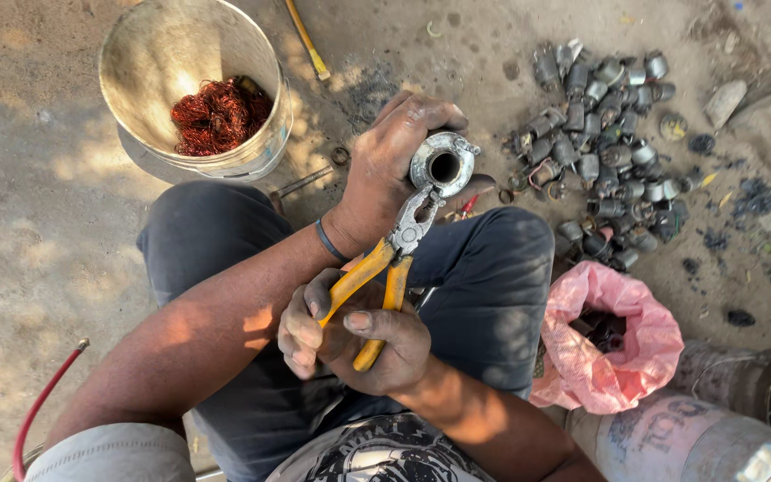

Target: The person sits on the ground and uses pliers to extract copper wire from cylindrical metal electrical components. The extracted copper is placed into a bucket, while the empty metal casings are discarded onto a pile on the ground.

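My left hand point(384, 170) grips a small round metal motor part point(443, 165) with a dark hole in its middle, held up over my knees. My right hand point(363, 344) squeezes the yellow handles of a pair of pliers point(388, 272). The grey jaws of the pliers bite on the lower rim of the metal part. I am seated on dusty ground in dark trousers, and both hands are smeared with grime.
A white bucket point(136, 49) with a clump of reddish copper wire point(219, 114) stands at the upper left. Several similar grey metal parts point(609, 147) are heaped at the upper right. A pink bag point(622, 361), a red hose point(42, 402) and a yellow-handled tool point(307, 40) lie nearby.
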